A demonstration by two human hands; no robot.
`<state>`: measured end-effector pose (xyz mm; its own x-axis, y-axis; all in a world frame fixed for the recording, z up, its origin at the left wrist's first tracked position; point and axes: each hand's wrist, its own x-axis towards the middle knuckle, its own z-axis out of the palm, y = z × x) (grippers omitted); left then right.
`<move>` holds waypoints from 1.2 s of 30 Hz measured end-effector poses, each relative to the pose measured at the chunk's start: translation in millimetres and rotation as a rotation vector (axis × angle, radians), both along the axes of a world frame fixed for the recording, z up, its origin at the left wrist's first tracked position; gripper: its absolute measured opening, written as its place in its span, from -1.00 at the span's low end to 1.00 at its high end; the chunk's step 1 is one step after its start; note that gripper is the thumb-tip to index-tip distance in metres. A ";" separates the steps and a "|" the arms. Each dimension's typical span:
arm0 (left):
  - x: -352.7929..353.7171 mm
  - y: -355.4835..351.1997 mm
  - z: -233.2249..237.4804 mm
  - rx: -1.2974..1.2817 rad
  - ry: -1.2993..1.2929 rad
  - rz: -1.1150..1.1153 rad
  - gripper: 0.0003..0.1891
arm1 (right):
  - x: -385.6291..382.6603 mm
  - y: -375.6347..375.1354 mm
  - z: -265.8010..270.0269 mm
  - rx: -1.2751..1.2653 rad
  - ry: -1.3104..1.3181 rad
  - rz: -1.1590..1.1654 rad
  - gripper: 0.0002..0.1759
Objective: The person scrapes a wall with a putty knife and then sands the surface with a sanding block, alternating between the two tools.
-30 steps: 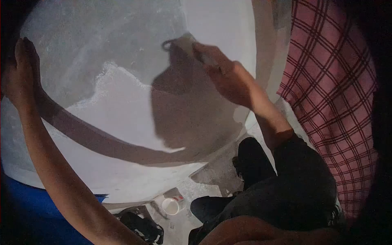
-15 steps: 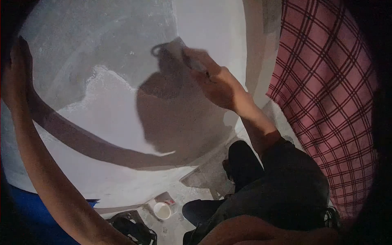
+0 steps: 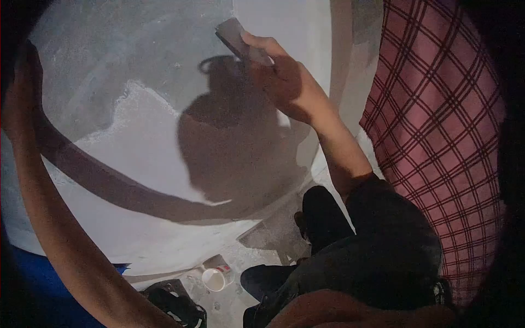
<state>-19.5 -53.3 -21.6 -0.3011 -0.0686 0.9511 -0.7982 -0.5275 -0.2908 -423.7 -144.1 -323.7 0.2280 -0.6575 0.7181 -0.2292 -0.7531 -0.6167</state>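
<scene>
A large curved surface (image 3: 147,131), part grey and part smooth white, fills the view in front of me. My right hand (image 3: 279,76) is closed around a dark grey rectangular sanding block (image 3: 235,35), which lies against the surface near the upper grey and white border. Its lower part is hidden by my fingers. At the far left my left hand (image 3: 22,93) rests on the edge of the surface, fingers stretched upward and holding nothing; the dark rim of the view hides part of it. Shadows of my head and left arm fall across the surface.
A red checked cloth (image 3: 432,120) hangs on the right. On the dusty floor below stand a white cup (image 3: 215,279) and a black strapped object (image 3: 175,303). Blue material (image 3: 44,284) lies at the lower left. My bent knees are beneath the surface's lower edge.
My right hand has moved up along the surface with the sanding block, more of which now shows. My left hand stays at the left edge.
</scene>
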 end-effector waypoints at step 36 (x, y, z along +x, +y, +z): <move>-158.8 5.1 -1.7 0.286 0.006 -0.170 -0.29 | -59.5 -16.2 -23.7 0.103 0.111 0.060 -0.50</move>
